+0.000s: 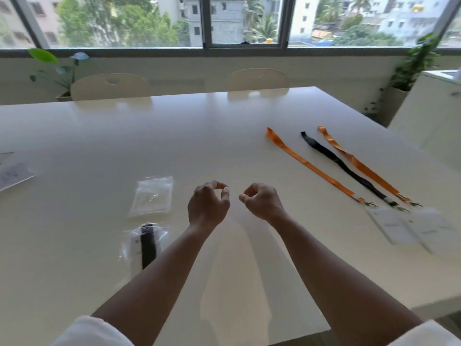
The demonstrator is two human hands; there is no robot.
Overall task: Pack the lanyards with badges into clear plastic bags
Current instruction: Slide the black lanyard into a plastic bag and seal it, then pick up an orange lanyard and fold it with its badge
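My left hand [208,204] and my right hand [262,202] hover side by side above the middle of the white table [99,146]. Their fingers are loosely curled and I see nothing in them. A stack of clear plastic bags [152,196] lies left of my left hand. Nearer me is a bag with a black lanyard and badge inside [146,245]. To the right lie an orange lanyard [309,166], a black lanyard [346,168] and a second orange lanyard [361,166], stretched out in parallel. Their white badges [409,227] sit near the table's right edge.
Papers [13,174] lie at the table's left edge. Two cream chairs [109,86] stand at the far side under the window. Potted plants [414,61] stand in both corners, and a white cabinet [434,111] stands to the right.
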